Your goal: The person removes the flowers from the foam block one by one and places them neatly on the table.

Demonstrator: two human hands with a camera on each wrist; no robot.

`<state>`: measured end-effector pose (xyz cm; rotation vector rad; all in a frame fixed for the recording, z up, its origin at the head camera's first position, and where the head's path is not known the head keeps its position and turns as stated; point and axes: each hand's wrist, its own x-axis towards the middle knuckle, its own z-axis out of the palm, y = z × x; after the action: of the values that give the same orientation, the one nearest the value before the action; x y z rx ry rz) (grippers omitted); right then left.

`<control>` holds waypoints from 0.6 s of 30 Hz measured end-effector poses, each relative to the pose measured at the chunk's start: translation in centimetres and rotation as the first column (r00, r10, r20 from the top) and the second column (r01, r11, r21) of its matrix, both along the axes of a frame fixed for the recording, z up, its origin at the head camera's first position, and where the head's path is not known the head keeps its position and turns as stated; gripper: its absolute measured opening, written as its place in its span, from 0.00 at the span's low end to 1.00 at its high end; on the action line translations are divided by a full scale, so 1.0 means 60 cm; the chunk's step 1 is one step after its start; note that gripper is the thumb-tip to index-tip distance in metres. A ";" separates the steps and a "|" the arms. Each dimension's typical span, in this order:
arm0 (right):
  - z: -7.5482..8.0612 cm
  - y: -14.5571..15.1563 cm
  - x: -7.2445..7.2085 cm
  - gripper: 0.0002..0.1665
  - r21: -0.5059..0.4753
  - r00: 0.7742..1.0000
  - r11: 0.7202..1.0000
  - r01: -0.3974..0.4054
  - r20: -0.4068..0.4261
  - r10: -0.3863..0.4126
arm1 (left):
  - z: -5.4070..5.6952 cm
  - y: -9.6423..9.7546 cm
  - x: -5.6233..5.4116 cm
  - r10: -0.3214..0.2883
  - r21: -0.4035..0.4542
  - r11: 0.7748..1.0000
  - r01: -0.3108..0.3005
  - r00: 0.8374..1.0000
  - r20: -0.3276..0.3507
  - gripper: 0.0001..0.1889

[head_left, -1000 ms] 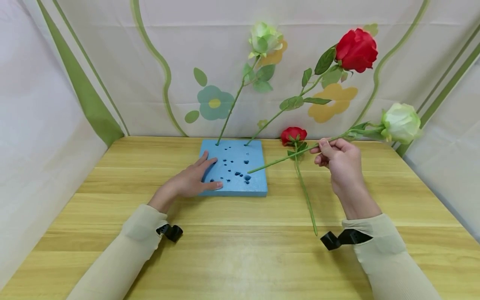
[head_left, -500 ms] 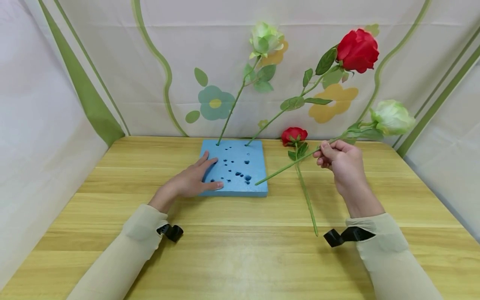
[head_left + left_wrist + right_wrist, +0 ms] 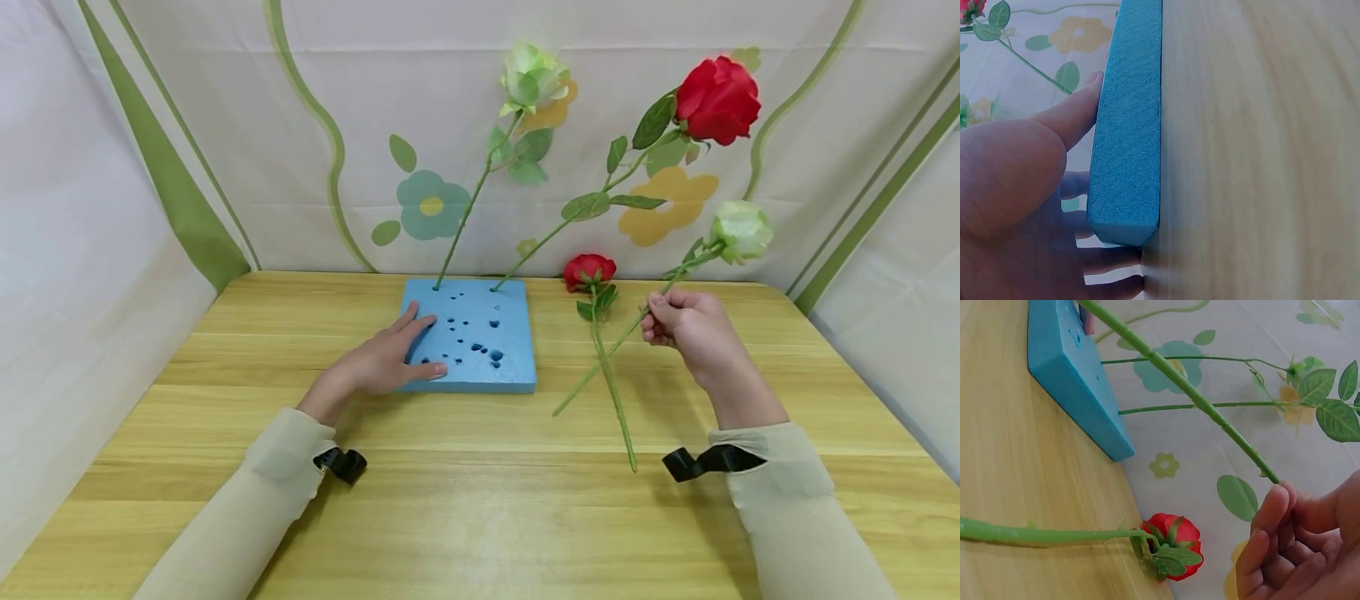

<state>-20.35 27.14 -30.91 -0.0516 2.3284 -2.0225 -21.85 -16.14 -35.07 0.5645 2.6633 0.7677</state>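
Observation:
My right hand [image 3: 693, 329] pinches the green stem of a pale green-white artificial rose [image 3: 741, 231] between thumb and fingers. The stem slants down to the left, its bare end right of the blue foam block [image 3: 480, 300]. With fingers spread, my left hand [image 3: 382, 354] rests on the block's left side; in the left wrist view the thumb [image 3: 1075, 115] lies along its top face. Upright but leaning right in the block's back holes are another pale rose [image 3: 531, 79] and a large red rose [image 3: 717, 100]. Several more holes pit the block's top.
A second red rose [image 3: 588, 272] lies on the wooden table [image 3: 480, 517] right of the block, its stem pointing toward the front, and the held stem crosses over it in the head view. Behind the table hangs a white curtain [image 3: 300, 208] with printed flowers.
My right hand has moved slightly right and turned the held rose steeper. Its stem end has swung from over the block to the block's right, and its bloom has shifted left. My left hand stays put.

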 end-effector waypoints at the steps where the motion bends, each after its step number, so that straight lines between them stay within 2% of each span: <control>1: -0.001 0.001 -0.001 0.17 0.008 1.000 1.000 0.000 0.007 0.000 | 0.000 0.000 0.000 0.000 0.000 1.000 0.000 1.000 0.001 0.49; 8: -0.008 0.006 -0.006 0.18 0.109 0.999 0.994 -0.005 0.035 0.001 | 0.000 -0.001 0.001 0.002 0.001 1.000 -0.002 1.000 0.007 0.50; 18: -0.018 0.014 -0.012 0.16 0.158 0.998 0.987 -0.005 0.070 -0.006 | -0.001 -0.001 -0.001 0.006 0.001 1.000 -0.006 1.000 0.014 0.50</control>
<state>-21.10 28.00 -32.01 0.0266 2.4355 -1.8013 -21.91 -16.20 -35.14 0.5501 2.6531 0.7718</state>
